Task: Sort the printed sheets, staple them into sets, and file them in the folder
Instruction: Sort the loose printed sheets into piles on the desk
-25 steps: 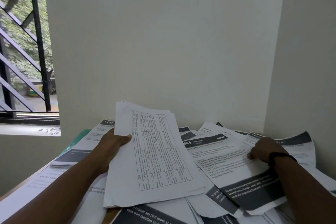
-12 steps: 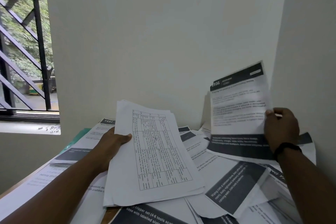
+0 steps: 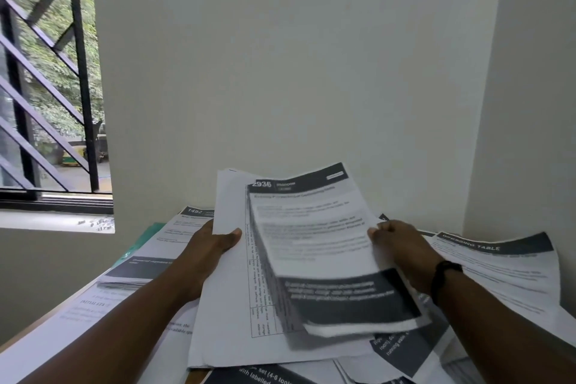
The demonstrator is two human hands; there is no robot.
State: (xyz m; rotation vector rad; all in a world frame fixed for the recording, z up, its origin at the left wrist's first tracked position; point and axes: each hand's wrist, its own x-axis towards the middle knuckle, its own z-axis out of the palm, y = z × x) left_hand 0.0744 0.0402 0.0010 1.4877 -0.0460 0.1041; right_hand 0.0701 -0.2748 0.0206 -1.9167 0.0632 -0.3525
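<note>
i saw the left hand gripping a white stack of printed paper sheets, thumb on top. the right hand pinched a blurred white sheet headed 2936 with dark bands, lying over that stack.

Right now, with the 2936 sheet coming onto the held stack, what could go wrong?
The 2936 sheet, pinched only at its edge by the right hand, is blurred and may land skewed on the stack in the left hand. Loose sheets crowd the table, so pages from different sets could mix.
</note>
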